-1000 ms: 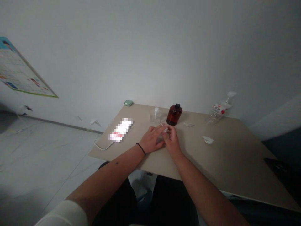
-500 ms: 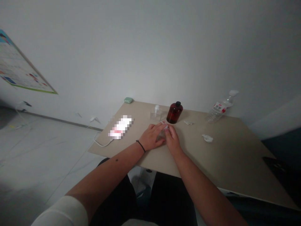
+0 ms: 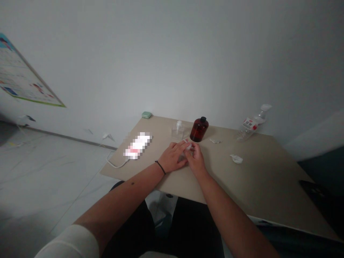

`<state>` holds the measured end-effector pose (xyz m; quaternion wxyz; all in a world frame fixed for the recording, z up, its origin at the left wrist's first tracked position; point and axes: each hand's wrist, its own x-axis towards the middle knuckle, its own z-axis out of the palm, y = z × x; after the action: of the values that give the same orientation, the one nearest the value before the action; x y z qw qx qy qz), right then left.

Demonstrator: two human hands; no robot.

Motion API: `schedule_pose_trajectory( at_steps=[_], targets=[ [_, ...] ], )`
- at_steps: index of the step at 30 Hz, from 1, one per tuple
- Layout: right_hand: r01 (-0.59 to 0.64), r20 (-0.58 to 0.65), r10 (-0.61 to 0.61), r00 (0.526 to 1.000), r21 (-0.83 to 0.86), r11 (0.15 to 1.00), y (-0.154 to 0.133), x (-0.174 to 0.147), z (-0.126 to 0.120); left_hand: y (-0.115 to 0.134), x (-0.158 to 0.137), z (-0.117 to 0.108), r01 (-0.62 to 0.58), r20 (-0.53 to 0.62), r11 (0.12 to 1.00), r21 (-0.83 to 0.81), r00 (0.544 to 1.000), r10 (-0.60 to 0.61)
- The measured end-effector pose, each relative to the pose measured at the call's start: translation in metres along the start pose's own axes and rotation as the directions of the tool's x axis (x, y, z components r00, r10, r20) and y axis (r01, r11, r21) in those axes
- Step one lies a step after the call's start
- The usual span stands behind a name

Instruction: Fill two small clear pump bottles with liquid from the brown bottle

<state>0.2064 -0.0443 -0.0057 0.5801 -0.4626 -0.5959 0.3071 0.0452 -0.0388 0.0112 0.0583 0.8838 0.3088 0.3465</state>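
Note:
My left hand (image 3: 172, 157) rests palm down on the table, its fingers stretched out and a black band around the wrist. My right hand (image 3: 196, 159) meets its fingertips from the right, fingers curled and pinching a small white wad (image 3: 189, 146) against the left fingers. The wad looks like tissue or cotton; I cannot make out which. Just beyond the hands stand a dark amber bottle (image 3: 199, 129) with a black cap and a clear square bottle (image 3: 177, 133) with a whitish top. A little white and red marking by the left fingertips is mostly hidden.
A lit, blurred phone (image 3: 138, 146) with a white cable lies left on the beige table (image 3: 225, 186). A green case (image 3: 146, 114) sits at the back corner. To the right are a clear plastic bottle (image 3: 251, 123), a crumpled white tissue (image 3: 236, 159) and a small packet (image 3: 215, 141).
The right fingers have shifted slightly left and curled more over the left fingertips, with the white wad between them. The left hand stays nearly in place.

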Motion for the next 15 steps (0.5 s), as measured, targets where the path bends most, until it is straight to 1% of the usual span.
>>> schedule_pose_trajectory(
  at_steps=[3, 7, 11, 13, 15],
  targets=[
    [-0.005, 0.024, 0.005, 1.0, -0.004, 1.0, -0.0021, 0.0014, -0.0016, 0.0003, 0.0003, -0.001, -0.015, -0.015, 1.0, 0.008, 1.0, 0.015],
    [0.027, 0.065, -0.028, 0.998, 0.008, 1.0, -0.0056, 0.0028, -0.0043, -0.0006, 0.0001, -0.0005, -0.043, -0.03, 0.999, 0.01, 0.999, 0.044],
    [0.007, 0.034, -0.008, 0.999, 0.022, 1.0, -0.0067, 0.0043, -0.0038, -0.0009, -0.0001, 0.0, -0.018, -0.002, 1.0, -0.002, 1.0, 0.018],
    [-0.009, 0.02, 0.009, 1.0, 0.002, 1.0, -0.0069, 0.0046, -0.0033, -0.0006, -0.0002, -0.0002, -0.004, 0.008, 1.0, 0.01, 1.0, 0.003],
    [0.001, 0.029, 0.0, 1.0, -0.025, 1.0, -0.0076, 0.0042, -0.0032, -0.0003, -0.0003, -0.0001, -0.005, 0.007, 1.0, 0.021, 1.0, 0.005]
  ],
)
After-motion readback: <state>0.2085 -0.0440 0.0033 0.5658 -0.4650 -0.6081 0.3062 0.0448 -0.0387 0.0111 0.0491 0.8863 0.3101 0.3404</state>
